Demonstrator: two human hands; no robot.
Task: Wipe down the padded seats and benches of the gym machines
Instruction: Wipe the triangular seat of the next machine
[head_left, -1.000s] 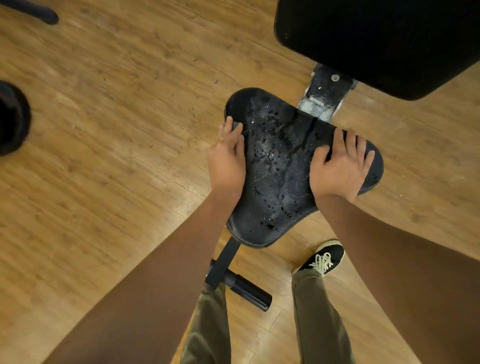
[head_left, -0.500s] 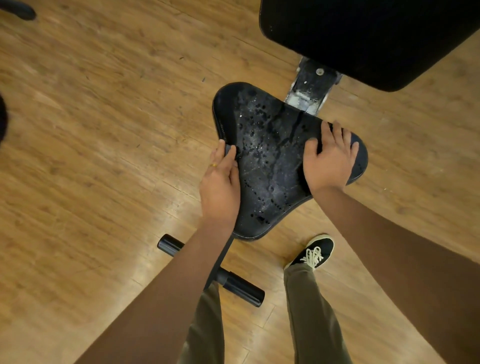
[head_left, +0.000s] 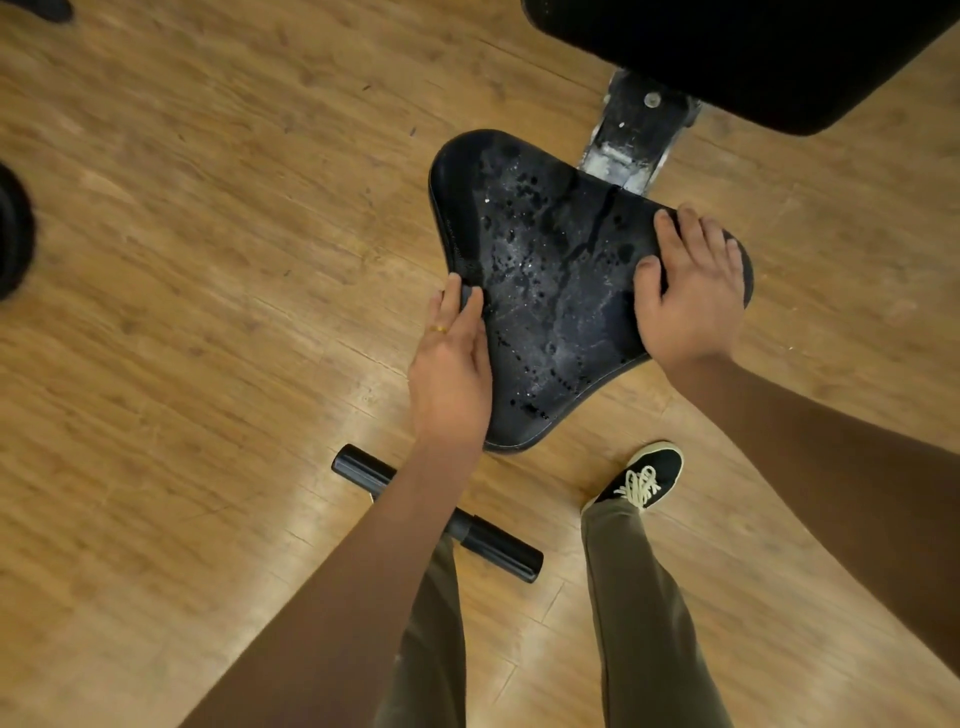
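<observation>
Wooden plank floor (head_left: 208, 312): glossy and pale brown; any liquid pushed off the pad would likely drip here, and could make a slippery patch beside the black lace-up shoe (head_left: 647, 475).
Large black padded backrest (head_left: 727, 52): at the top edge, looks dry and unwiped; it could be skipped if attention stays on the seat.
Black triangular padded seat (head_left: 550, 291): the task's thing, directly ahead between both hands, beaded with droplets and streaks; no cloth is visible, so the wet film may just be smeared about, I judge.
Scuffed metal seat bracket (head_left: 628, 140): runoff could seep into this joint.
Black foam-covered foot bar (head_left: 441, 514): on the floor behind the left arm; a trip risk when stepping on.
Right hand (head_left: 691, 291): fingers spread flat, pressing on the seat's right lobe, gripping nothing.
Left hand (head_left: 452, 364): fingers together and nearly straight along the seat's left edge, thumb on top; a light hold that could slip on wet vinyl.
Writing: no brand, label or lettering readable anywhere.
</observation>
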